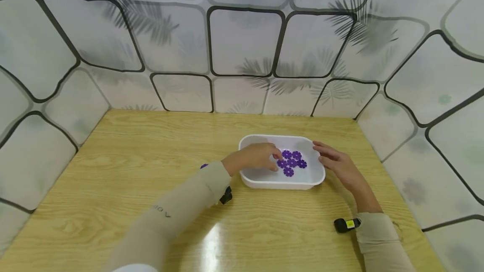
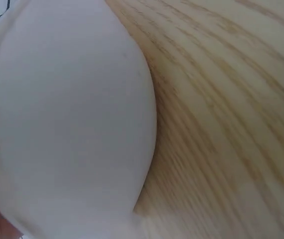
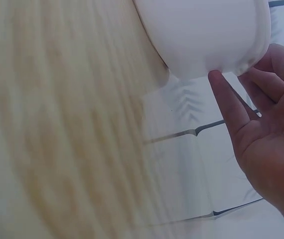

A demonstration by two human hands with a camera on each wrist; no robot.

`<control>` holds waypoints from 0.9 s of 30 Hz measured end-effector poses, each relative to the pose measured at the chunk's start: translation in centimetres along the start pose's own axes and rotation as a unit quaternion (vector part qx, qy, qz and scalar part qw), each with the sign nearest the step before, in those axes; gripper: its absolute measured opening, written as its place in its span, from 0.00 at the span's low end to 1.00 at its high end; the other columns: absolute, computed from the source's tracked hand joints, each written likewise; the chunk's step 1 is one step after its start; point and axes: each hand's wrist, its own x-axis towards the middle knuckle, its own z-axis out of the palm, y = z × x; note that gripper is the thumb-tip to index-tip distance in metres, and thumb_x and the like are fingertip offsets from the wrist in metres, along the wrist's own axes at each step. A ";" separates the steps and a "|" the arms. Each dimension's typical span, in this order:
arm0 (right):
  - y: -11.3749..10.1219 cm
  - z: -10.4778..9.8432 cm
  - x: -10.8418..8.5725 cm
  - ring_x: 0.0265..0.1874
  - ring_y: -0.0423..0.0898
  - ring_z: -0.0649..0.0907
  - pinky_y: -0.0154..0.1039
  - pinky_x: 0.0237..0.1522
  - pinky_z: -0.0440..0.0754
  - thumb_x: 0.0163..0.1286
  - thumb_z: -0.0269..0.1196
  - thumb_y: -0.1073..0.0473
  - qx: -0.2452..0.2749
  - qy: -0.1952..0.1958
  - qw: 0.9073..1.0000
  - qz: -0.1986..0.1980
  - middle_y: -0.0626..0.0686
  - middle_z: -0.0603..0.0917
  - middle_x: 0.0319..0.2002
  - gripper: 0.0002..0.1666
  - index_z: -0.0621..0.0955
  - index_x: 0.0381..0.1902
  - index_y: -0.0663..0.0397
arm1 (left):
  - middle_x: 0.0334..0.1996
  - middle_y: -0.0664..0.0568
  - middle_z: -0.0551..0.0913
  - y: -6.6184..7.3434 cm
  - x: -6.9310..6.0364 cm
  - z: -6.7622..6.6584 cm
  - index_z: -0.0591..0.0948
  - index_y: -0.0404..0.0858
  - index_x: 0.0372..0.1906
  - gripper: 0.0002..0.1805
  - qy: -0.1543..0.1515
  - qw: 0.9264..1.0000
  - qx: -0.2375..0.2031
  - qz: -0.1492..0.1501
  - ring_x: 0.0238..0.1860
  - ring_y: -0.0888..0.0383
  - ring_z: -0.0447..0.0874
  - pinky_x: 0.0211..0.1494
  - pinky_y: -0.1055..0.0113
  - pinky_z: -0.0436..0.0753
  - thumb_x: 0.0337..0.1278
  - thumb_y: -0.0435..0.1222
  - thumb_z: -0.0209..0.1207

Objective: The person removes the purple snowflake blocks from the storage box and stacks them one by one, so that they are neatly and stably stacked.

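the left hand (image 1: 259, 155) reaches over the left rim into a white plastic tub (image 1: 281, 185), its fingers bent and its thumb held apart from them, with a gap showing between. just beside the fingertips, at least six purple notched discs (image 1: 291, 163) lie close together on the tub's floor, toward its right half. the right hand (image 1: 338, 167) is at the tub's right end, fingers fairly straight and slightly spread, fingertips touching the rim and outer wall. the tub stands upright on a wood-grain table (image 1: 151, 146); left of it, a purple piece (image 1: 204, 166) shows partly behind the beige left sleeve (image 1: 189, 196). black wrist devices (image 1: 345, 225) sit near both cuffs. behind the table rises a pale wall (image 1: 181, 53) patterned with dark-outlined stones and grey fronds.
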 end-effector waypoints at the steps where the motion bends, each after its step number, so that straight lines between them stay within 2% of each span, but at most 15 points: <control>1: 0.0 0.0 0.0 0.77 0.57 0.59 0.19 0.58 0.71 0.78 0.57 0.50 -0.001 -0.001 1.000 0.001 0.51 0.61 0.79 0.29 0.72 0.72 0.55 | 0.55 0.57 0.82 0.1 0.1 0.1 0.82 0.49 0.60 0.23 0.002 1.000 0.001 0.001 0.56 0.62 0.79 0.61 0.66 0.78 0.61 0.48 0.68; 7: -0.3 -0.2 0.3 0.78 0.56 0.59 0.19 0.58 0.70 0.78 0.57 0.51 -0.015 -0.007 1.000 0.006 0.50 0.62 0.78 0.28 0.73 0.71 0.54 | 0.59 0.55 0.81 0.4 0.9 0.7 0.82 0.50 0.61 0.23 0.002 1.000 0.014 0.005 0.59 0.60 0.78 0.65 0.66 0.76 0.61 0.48 0.67; 13: -0.8 -0.2 0.4 0.78 0.56 0.58 0.20 0.58 0.71 0.79 0.57 0.50 -0.019 -0.017 1.000 0.012 0.49 0.60 0.79 0.29 0.72 0.72 0.53 | 0.61 0.55 0.80 0.0 1.3 1.0 0.81 0.50 0.63 0.24 0.003 1.000 0.021 -0.001 0.61 0.59 0.78 0.67 0.64 0.75 0.62 0.48 0.66; 20: -0.5 -0.4 0.2 0.77 0.57 0.59 0.22 0.57 0.74 0.78 0.57 0.51 -0.007 -0.016 1.000 0.010 0.52 0.60 0.79 0.30 0.71 0.72 0.57 | 0.60 0.56 0.80 -0.6 1.8 0.7 0.81 0.50 0.62 0.23 0.009 1.000 0.026 0.014 0.62 0.60 0.77 0.68 0.68 0.73 0.62 0.48 0.66; 27: -0.2 -0.6 0.0 0.77 0.55 0.60 0.22 0.58 0.74 0.78 0.57 0.51 -0.007 -0.012 1.000 0.002 0.52 0.60 0.79 0.30 0.71 0.72 0.57 | 0.65 0.55 0.77 -0.6 2.4 0.9 0.80 0.52 0.64 0.25 -0.006 0.999 0.042 0.028 0.67 0.58 0.73 0.73 0.63 0.69 0.62 0.47 0.66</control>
